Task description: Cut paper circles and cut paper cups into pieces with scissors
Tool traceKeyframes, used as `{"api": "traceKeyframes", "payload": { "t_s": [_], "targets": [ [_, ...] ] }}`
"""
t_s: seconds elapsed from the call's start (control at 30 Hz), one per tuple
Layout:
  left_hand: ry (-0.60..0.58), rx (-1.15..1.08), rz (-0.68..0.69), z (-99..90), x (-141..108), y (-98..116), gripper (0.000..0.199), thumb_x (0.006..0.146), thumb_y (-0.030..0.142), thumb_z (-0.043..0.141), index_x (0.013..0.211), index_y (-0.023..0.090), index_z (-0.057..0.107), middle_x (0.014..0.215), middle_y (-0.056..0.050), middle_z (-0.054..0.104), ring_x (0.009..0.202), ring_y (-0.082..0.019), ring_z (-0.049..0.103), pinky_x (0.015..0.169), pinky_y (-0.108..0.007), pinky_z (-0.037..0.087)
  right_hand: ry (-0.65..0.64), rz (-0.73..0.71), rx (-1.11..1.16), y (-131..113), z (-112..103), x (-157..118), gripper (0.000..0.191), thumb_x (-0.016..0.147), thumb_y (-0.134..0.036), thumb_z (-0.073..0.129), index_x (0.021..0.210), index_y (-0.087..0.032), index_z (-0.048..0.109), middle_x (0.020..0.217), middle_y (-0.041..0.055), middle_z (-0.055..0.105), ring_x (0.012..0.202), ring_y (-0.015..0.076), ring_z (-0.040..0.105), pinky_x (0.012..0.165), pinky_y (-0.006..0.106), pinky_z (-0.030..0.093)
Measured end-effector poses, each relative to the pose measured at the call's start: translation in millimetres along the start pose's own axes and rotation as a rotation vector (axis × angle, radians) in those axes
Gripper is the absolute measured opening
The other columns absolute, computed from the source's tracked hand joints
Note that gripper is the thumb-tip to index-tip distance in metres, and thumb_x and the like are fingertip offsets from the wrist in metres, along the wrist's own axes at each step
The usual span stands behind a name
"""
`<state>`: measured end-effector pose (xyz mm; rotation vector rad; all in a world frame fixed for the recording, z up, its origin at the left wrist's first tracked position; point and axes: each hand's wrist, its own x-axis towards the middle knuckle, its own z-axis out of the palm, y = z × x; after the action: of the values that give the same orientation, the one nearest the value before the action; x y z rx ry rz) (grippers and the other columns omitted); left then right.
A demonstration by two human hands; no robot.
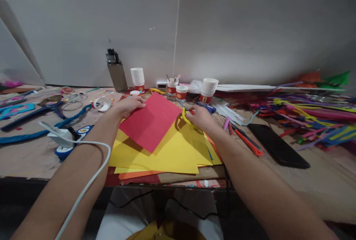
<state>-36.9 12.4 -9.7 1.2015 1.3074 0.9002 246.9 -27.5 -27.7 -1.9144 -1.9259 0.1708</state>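
Note:
My left hand (130,105) grips a square sheet of red paper (151,121) by its upper left edge, tilted above the pile. My right hand (200,115) is closed on a pair of scissors (185,115) with yellow and red handles, whose blades point away from me near the red paper's right corner. Beneath both hands lie sheets of yellow paper (167,158), with orange paper (133,175) showing under their front edge. My right fingers partly cover the scissors.
Paper cups (210,86) stand along the back, beside a dark bottle (116,75). To the right lie a black phone (278,145), an orange-handled tool (249,141) and colourful pipe cleaners (314,121). A white cable (94,175) crosses my left forearm from a plug (60,138).

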Motion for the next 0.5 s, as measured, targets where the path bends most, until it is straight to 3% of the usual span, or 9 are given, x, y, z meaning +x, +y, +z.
{"api": "traceKeyframes", "payload": {
  "t_s": [0.07, 0.13, 0.33, 0.5],
  "targets": [
    [0.104, -0.053, 0.045, -6.4, 2.5, -0.4, 0.022, 0.064, 0.016, 0.071, 0.074, 0.019, 0.052, 0.056, 0.002, 0.058, 0.047, -0.013, 0.056, 0.05, -0.026, 0.046, 0.003, -0.011, -0.009, 0.4, -0.2, -0.1, 0.031, 0.079, -0.033, 0.055, 0.101, -0.015, 0.066, 0.088, 0.0101, 0.071, 0.075, 0.0189, 0.063, 0.06, 0.024, 0.039],
    [0.135, -0.108, 0.093, -10.0, 4.8, -0.7, 0.02, 0.065, 0.019, 0.071, 0.075, 0.019, 0.053, 0.057, 0.002, 0.059, 0.048, -0.014, 0.057, 0.053, -0.028, 0.048, 0.009, -0.027, -0.025, 1.2, 0.7, 0.2, 0.031, 0.078, -0.032, 0.057, 0.102, -0.014, 0.066, 0.092, 0.0119, 0.071, 0.078, 0.0191, 0.063, 0.062, 0.024, 0.04],
    [-0.041, -0.266, 0.161, 0.6, 6.9, -1.7, 0.018, 0.069, 0.024, 0.072, 0.076, 0.016, 0.058, 0.058, 0.002, 0.059, 0.05, -0.012, 0.058, 0.056, -0.025, 0.049, 0.014, -0.094, -0.067, 2.2, 8.6, 2.6, 0.032, 0.076, -0.033, 0.06, 0.1, -0.013, 0.067, 0.085, 0.0111, 0.071, 0.066, 0.016, 0.06, 0.058, 0.023, 0.038],
    [-0.097, -0.164, 0.139, 12.2, -0.1, -1.2, 0.029, 0.064, 0.031, 0.078, 0.081, 0.015, 0.061, 0.063, 0.0, 0.064, 0.055, -0.013, 0.06, 0.058, -0.027, 0.05, 0.018, -0.132, -0.097, 2.6, 15.2, 8.5, 0.029, 0.072, -0.029, 0.06, 0.095, -0.014, 0.07, 0.085, 0.0104, 0.071, 0.074, 0.0192, 0.062, 0.064, 0.025, 0.041]
  ]
}}
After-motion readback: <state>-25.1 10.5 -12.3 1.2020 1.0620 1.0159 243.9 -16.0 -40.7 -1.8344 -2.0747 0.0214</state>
